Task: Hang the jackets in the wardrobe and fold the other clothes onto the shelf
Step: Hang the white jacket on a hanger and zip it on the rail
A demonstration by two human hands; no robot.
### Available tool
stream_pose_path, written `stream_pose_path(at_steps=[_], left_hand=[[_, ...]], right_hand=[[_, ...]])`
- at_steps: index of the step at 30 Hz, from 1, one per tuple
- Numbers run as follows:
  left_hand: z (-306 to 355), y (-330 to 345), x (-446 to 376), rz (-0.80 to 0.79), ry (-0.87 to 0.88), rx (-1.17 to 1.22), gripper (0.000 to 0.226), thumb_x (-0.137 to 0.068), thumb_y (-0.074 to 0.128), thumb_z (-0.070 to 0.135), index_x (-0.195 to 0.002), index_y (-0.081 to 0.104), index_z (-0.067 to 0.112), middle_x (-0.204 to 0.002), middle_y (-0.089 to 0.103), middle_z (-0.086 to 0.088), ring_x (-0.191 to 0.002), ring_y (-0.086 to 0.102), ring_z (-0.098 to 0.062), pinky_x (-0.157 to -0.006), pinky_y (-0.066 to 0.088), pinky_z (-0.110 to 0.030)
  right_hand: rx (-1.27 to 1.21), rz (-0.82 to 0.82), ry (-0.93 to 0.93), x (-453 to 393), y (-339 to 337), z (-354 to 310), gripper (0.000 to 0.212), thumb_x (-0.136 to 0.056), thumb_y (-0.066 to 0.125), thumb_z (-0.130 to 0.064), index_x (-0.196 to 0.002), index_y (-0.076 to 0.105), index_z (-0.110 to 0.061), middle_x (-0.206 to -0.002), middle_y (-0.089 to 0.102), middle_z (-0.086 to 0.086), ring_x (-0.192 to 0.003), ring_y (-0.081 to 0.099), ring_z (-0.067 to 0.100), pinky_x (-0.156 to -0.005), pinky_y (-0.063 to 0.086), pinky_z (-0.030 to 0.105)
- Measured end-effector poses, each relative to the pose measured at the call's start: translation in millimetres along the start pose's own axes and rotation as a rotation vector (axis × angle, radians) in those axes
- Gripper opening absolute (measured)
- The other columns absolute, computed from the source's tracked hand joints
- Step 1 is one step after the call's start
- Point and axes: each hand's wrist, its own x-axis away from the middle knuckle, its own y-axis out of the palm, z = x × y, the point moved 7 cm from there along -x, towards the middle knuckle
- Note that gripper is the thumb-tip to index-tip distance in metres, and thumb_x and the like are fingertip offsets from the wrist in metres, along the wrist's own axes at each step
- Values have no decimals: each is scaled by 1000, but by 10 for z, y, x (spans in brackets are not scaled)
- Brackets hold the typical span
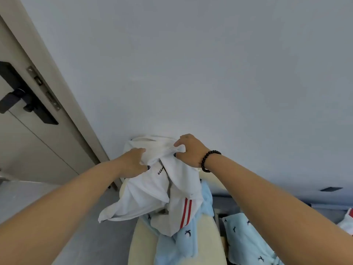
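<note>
A white garment (pixel 150 190) with black script lettering and red stripes near its hem hangs in front of me, lifted above a cream chair (pixel 200 238). My left hand (pixel 133 162) grips its upper left part, thumb curled into the cloth. My right hand (pixel 188 150), with a black bead bracelet on the wrist, pinches the upper right part near the collar. Under it a light blue garment (pixel 183 243) with dark bird prints is draped over the chair.
A door with a black handle (pixel 17 96) stands at the left beside the plain grey wall. More light blue printed fabric (pixel 246 240) lies at the lower right. A white and red item (pixel 347 220) shows at the right edge. Grey floor lies at the lower left.
</note>
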Motion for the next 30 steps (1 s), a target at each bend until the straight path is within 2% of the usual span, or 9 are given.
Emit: stream_pose_path(at_steps=[3,6,7,12,17,21,26,28,30], left_hand=[[-77,49,-127,22,-43,-25,72,-95,56,35,-150,19,8,-152,29,-9,-135,37,-24,-107,34,-31],[-145,133,-303,82,-86,57,42,-94,57,33,-122,40,7,-113,51,-6,-89,52,-16,-71,43,-26],[-171,163,-358,111,-102,104,41,-93,57,32,-121,40,7,-110,51,-5,-87,52,-16,-68,41,-26],[-243,300,-537,272,-137,263,54,-93,59,28,-137,35,8,-134,47,-12,-118,49,-29,-87,41,-29],[-218,182,-465,493,-97,395,10,-95,52,23,-96,53,13,-87,58,0,-75,51,-15,-53,33,-14],[10,4,-281,579,10,474,12,-92,57,22,-81,54,19,-73,55,8,-66,49,-7,-53,33,-13],[429,-217,53,553,214,528,13,-91,57,14,-80,57,21,-75,59,8,-67,51,-5,-58,39,-9],[663,-300,231,503,329,529,17,-88,59,13,-80,59,28,-78,63,11,-70,55,-2,-62,42,-10],[849,-360,398,473,401,505,18,-86,61,14,-83,61,32,-82,67,10,-76,59,-3,-66,45,-12]], right_hand=[[12,-14,29,-57,94,64,41,-92,56,-25,-132,50,-18,-147,28,2,-133,36,17,-95,27,18],[6,-36,63,-126,233,177,41,-92,57,-26,-132,50,-18,-147,29,2,-134,33,18,-101,28,21],[6,-41,73,-151,263,217,42,-92,57,-26,-132,49,-19,-148,28,1,-134,33,18,-101,29,22],[2,-69,119,-189,394,406,43,-92,56,-27,-134,48,-19,-149,26,0,-130,38,16,-93,29,17],[7,-83,141,-162,450,507,52,-92,57,-27,-140,41,-18,-150,27,1,-132,36,16,-92,28,17],[-46,-53,118,-168,456,469,70,-89,60,-24,-149,23,-23,-153,21,1,-133,35,18,-91,32,18],[-78,120,38,-186,418,267,96,-81,70,-27,-151,4,-28,-153,14,8,-137,27,25,-106,34,31],[-84,202,32,-197,367,183,100,-77,73,-32,-151,6,-29,-154,12,9,-140,20,25,-109,34,39],[-66,208,11,-236,320,105,77,-79,70,-33,-144,29,-28,-147,33,2,-137,29,20,-104,38,33]])
